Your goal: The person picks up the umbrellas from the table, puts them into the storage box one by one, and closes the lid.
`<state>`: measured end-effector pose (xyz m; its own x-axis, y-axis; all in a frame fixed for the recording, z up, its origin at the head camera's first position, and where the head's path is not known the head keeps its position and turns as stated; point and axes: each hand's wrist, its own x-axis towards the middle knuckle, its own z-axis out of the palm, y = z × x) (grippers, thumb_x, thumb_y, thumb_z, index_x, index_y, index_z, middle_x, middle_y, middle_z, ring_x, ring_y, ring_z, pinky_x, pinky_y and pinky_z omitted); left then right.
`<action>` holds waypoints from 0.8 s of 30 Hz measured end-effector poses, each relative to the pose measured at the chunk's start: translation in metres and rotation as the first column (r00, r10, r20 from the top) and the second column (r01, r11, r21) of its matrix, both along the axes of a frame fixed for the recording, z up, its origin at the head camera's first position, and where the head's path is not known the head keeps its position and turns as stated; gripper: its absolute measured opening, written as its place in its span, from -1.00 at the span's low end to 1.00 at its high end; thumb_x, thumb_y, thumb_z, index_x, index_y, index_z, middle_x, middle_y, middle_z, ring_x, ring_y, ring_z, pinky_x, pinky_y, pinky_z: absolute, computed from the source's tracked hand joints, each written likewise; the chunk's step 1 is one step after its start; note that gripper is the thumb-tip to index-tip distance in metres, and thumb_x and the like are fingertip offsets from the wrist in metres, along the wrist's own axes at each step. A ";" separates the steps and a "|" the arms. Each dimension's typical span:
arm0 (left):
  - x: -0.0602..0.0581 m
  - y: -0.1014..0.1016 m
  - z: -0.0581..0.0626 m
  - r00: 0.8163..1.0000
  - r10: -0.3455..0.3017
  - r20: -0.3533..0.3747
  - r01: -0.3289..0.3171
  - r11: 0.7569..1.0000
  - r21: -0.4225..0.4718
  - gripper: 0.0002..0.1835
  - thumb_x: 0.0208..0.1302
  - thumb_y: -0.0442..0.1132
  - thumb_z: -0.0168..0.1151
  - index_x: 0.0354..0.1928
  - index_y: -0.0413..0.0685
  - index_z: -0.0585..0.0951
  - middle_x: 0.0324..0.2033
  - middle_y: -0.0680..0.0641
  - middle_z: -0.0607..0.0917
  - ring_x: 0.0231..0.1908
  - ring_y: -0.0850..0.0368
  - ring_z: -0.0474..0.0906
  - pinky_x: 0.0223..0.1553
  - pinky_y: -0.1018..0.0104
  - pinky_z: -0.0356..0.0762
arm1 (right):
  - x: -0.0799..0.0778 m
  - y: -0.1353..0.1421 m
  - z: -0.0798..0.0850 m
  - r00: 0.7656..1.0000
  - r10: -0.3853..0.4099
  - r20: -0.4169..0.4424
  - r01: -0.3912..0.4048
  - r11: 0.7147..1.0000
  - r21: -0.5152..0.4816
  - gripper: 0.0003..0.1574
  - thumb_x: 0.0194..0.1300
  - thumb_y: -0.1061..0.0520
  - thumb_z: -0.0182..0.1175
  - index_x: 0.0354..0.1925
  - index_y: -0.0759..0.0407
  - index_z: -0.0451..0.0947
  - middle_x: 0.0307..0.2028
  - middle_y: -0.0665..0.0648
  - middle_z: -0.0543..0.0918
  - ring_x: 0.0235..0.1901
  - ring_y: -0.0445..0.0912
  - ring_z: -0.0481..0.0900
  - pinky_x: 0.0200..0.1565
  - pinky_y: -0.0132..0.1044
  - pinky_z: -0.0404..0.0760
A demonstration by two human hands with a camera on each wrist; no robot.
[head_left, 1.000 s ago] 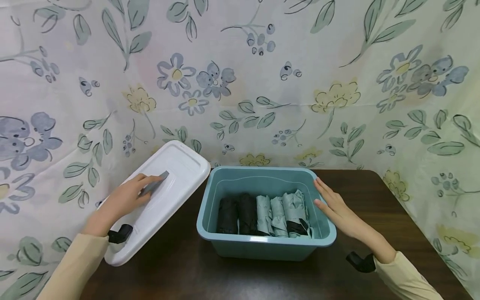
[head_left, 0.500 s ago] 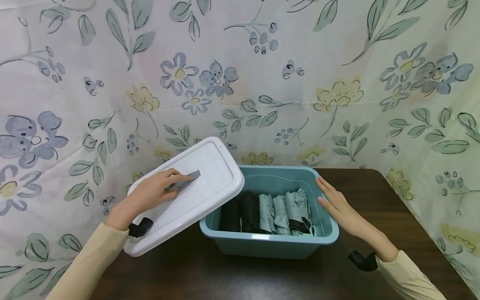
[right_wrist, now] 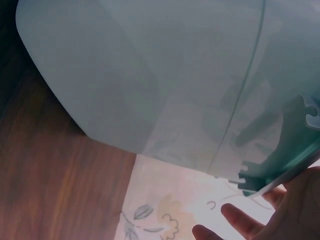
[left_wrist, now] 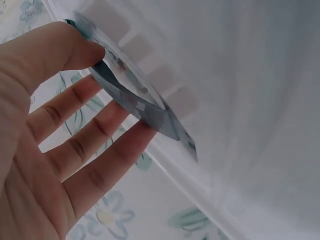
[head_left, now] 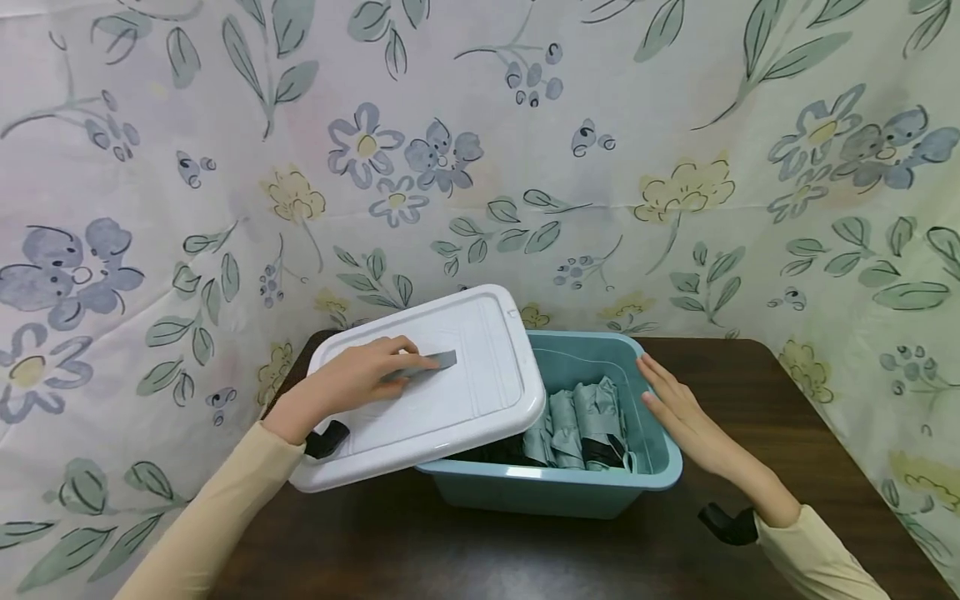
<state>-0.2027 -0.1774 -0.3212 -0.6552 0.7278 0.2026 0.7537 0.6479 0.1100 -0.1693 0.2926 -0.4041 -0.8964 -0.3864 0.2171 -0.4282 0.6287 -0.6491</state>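
My left hand (head_left: 352,379) grips the grey handle (head_left: 444,360) on top of a white plastic lid (head_left: 480,383). In the left wrist view the thumb lies over the grey handle (left_wrist: 125,97) and the fingers reach underneath it. The lid is tilted and overlaps the left half of a blue-green plastic bin (head_left: 540,493). Inside the bin, rolled light-green fabric bundles (head_left: 566,429) stand in a row, one with a black band; dark ones beside them are mostly hidden by the lid. My right hand (head_left: 693,425) rests with extended fingers against the bin's right rim (head_left: 663,454).
The bin stands on a dark brown wooden table (head_left: 480,558). A floral cloth (head_left: 450,125) hangs behind the table and along both sides. A black strap mount (head_left: 727,525) sits at my right wrist, another (head_left: 327,439) at my left.
My left hand has carried the lid rightward, from beside the bin to over its left half, and the lid now lies flatter. My right hand has stayed at the right rim.
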 end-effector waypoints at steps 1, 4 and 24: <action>-0.001 0.004 0.000 1.000 -0.009 0.005 0.009 1.000 -0.008 -0.50 0.18 -0.28 0.25 0.14 0.39 0.50 -0.06 0.15 0.54 -0.18 0.26 0.46 -0.19 0.32 0.45 | 0.000 0.000 0.000 1.000 0.002 0.002 -0.002 1.000 -0.005 -0.31 0.48 0.03 -0.26 0.46 0.07 -0.21 0.46 0.16 -0.25 0.36 0.34 -0.29 0.07 0.46 -0.20; -0.003 0.016 0.002 0.999 -0.044 0.020 0.044 0.998 -0.033 -0.52 0.20 -0.27 0.23 0.14 0.37 0.51 -0.06 0.14 0.53 -0.12 0.23 0.47 -0.13 0.30 0.46 | 0.001 0.001 0.000 1.000 0.005 0.008 -0.004 1.000 -0.018 -0.31 0.48 0.03 -0.26 0.46 0.09 -0.20 0.45 0.21 -0.24 0.36 0.34 -0.31 0.07 0.47 -0.23; -0.007 0.098 0.014 0.992 -0.094 0.088 0.113 0.962 -0.250 -0.54 0.28 -0.23 0.14 0.17 0.43 0.47 -0.03 0.15 0.50 -0.20 0.22 0.40 -0.20 0.37 0.42 | -0.001 -0.003 0.000 0.999 0.002 0.048 0.001 0.997 -0.075 -0.27 0.48 -0.01 -0.34 0.46 0.11 -0.34 0.44 0.27 -0.28 0.37 0.34 -0.34 0.12 0.44 -0.34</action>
<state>-0.2093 -0.0797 -0.3067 -0.5796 0.8137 -0.0437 0.8142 0.5805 0.0105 -0.1704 0.2896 -0.4039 -0.9061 -0.3712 0.2027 -0.3961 0.5770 -0.7143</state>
